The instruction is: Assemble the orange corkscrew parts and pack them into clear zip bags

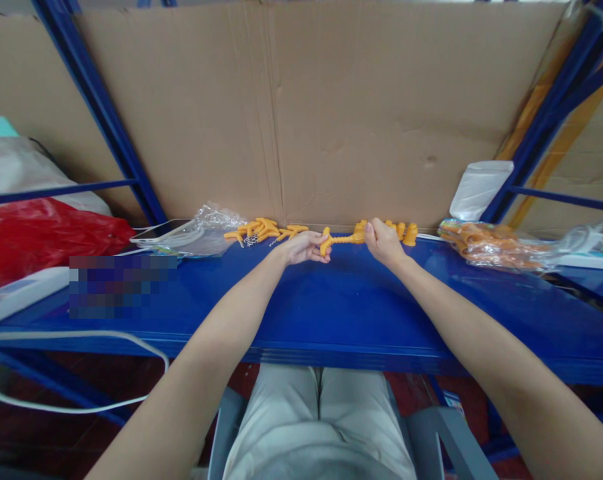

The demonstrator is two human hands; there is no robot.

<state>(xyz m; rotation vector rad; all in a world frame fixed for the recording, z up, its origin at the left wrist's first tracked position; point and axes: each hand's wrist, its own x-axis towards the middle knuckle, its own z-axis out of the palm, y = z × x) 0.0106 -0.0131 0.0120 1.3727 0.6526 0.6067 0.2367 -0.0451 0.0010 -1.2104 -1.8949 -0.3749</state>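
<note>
Backdrop: cardboard sheet (361, 113) fills the upper part of the frame. Below it, blue tabletop (331, 307) across the middle. Red bag (51, 233) at the left edge, cut off by the frame. Bag of orange pieces (496, 245) at right of frame, clear film, creased. Clear plastic bag (206, 230) left of centre.

Hands at centre of frame, above the tabletop's far side. Left hand (304, 248): fingers closed on the crossbar end of an orange T-handled piece (342, 239). Right hand (383, 241): fingers curled at the piece's other end, seemingly gripping it there. The piece lies roughly level between the hands, its ridged stem bare in the gap.

Smaller items: orange handles (266, 229) heaped just left of the left hand, with thin metal chains (250, 241) among them; orange bell-shaped pieces (410, 235) just right of the right hand, near the cardboard.

Handling (judged): moulded plastic or rubber, light, unlikely to break; stiffness uncertain. Ridges should give grip; the smooth crossbar may slip more. Best holds: the crossbar and the thicker far end.

Obscured: right-hand fingers cover the far end, so its shape and any join cannot be made out. Bell-shaped pieces partly behind the right hand; count unreadable. Pixelated patch (123, 287) at left hides what lies there.
</note>
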